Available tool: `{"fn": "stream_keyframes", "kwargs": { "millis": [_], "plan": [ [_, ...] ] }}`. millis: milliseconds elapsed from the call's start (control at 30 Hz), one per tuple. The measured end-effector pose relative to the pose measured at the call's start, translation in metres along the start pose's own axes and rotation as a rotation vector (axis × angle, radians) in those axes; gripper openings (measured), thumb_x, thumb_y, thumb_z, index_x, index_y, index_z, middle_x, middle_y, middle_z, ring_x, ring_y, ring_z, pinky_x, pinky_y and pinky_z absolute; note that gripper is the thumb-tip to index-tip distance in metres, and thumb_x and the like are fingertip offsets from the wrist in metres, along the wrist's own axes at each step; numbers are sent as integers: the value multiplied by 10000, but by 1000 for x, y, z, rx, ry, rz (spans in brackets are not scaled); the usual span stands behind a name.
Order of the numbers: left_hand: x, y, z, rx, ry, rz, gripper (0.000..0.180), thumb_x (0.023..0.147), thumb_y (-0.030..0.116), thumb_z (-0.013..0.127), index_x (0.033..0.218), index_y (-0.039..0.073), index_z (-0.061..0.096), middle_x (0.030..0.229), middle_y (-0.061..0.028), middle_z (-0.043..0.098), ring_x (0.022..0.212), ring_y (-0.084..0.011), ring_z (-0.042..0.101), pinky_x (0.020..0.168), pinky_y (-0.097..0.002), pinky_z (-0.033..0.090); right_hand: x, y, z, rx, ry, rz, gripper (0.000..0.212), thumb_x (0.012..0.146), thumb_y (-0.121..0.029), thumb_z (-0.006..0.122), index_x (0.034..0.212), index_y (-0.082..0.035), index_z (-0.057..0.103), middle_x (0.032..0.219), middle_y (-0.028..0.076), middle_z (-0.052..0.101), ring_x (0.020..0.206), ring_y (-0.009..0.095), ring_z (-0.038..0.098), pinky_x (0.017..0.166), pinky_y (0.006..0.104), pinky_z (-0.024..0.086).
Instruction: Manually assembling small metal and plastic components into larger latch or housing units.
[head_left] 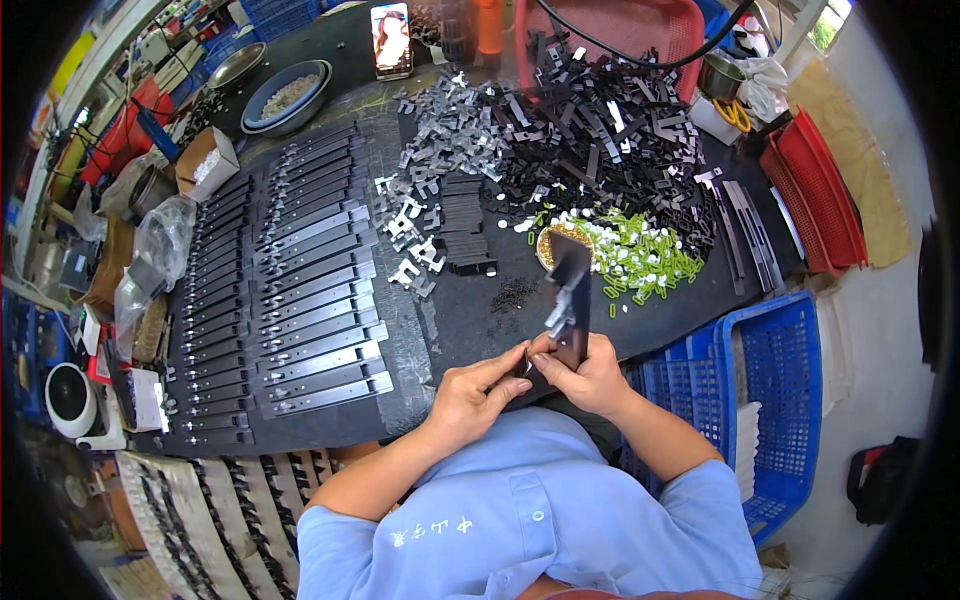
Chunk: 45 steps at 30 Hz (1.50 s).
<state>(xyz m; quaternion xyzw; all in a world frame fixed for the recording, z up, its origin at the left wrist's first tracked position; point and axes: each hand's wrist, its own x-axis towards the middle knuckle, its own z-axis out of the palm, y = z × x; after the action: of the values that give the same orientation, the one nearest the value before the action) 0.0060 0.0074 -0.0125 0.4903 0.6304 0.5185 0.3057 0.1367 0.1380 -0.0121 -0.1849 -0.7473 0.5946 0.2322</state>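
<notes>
My right hand (pixel 592 380) is closed round the lower end of a dark flat metal strip (pixel 573 338), which stands tilted up in front of my body with a silvery clip-like part on its side; its upper end is blurred. Close beside it, my left hand (pixel 476 396) pinches a small dark piece (pixel 525 366) at the strip's bottom, too hidden to name. Beyond my hands lie tiny dark screws (pixel 513 294), a round dish (pixel 546 246) of gold-coloured small parts, and a heap of green loops (pixel 650 262) mixed with white discs.
Rows of finished-looking dark strips (pixel 318 312) cover the table's left. A stack of dark plates (pixel 463 222), silver brackets (pixel 455 135) and a dark metal pile (pixel 590 140) fill the middle and back. A phone (pixel 392 42) stands behind. Blue crates (pixel 775 420) are at right.
</notes>
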Motion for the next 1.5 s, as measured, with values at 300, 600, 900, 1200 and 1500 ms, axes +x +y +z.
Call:
{"fn": "stream_keyframes", "kwargs": {
  "millis": [300,600,900,1200,1500],
  "plan": [
    [7,3,1,160,69,113,441,754,66,698,1176,34,574,1050,-166,635,894,-276,648,751,-318,526,-1,-1,0,15,21,-43,107,812,-6,642,905,42,618,906,108,633,818,158,600,729,284,482],
    [4,3,0,535,96,478,439,714,27,702,1137,26,585,990,-177,609,848,-280,638,705,-345,525,-4,-1,-1,-98,29,-20,113,759,-70,603,832,10,571,703,83,586,593,141,538,550,294,436],
    [-21,43,-55,-146,25,38,468,670,-76,722,1117,-6,601,1016,-139,643,762,-137,636,690,-265,526,-27,-5,-50,-670,-333,38,281,712,-218,715,922,-72,599,715,94,567,622,243,594,574,345,468],
    [-8,4,-45,522,-33,195,266,666,7,727,926,13,673,879,-89,658,745,-217,594,649,-293,464,-4,16,-64,-1003,-314,-338,468,691,-338,709,1130,-211,605,745,22,503,619,192,531,566,326,429],
    [-4,6,-31,622,-43,223,219,685,-10,711,899,8,668,834,-87,609,682,-221,542,602,-307,441,-8,18,-65,-985,-322,-316,454,691,-320,714,1119,-211,610,730,21,497,612,193,532,566,324,435]
  ]
}}
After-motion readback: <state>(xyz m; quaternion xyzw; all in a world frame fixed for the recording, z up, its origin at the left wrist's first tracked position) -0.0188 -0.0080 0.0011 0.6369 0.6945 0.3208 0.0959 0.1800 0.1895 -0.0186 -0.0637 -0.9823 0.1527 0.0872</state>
